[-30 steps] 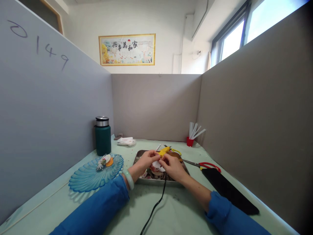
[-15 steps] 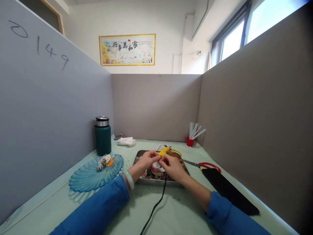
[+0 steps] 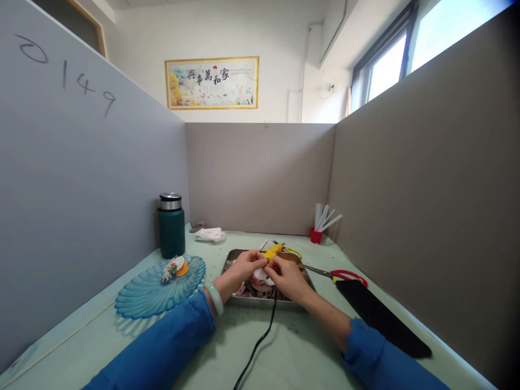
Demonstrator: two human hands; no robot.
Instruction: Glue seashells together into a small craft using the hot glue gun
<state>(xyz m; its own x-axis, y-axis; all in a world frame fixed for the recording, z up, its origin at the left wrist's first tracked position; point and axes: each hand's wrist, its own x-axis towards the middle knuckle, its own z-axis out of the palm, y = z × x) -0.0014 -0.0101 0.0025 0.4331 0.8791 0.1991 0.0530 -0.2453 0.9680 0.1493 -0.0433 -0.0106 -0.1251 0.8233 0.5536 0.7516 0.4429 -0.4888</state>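
Observation:
My left hand and my right hand meet fingertip to fingertip above a metal tray. Both have their fingers pinched together; whatever is between them is too small or hidden to name. Just below the fingertips, white and reddish shells show in the tray. Right behind my hands a yellow glue gun lies across the tray, partly covered by my fingers. A black cord runs from the tray toward me.
At left are a blue shell-shaped plate bearing several shells and a green bottle. Red-handled scissors and a black strip lie right. A red cup holds white sticks. Grey partitions surround the table.

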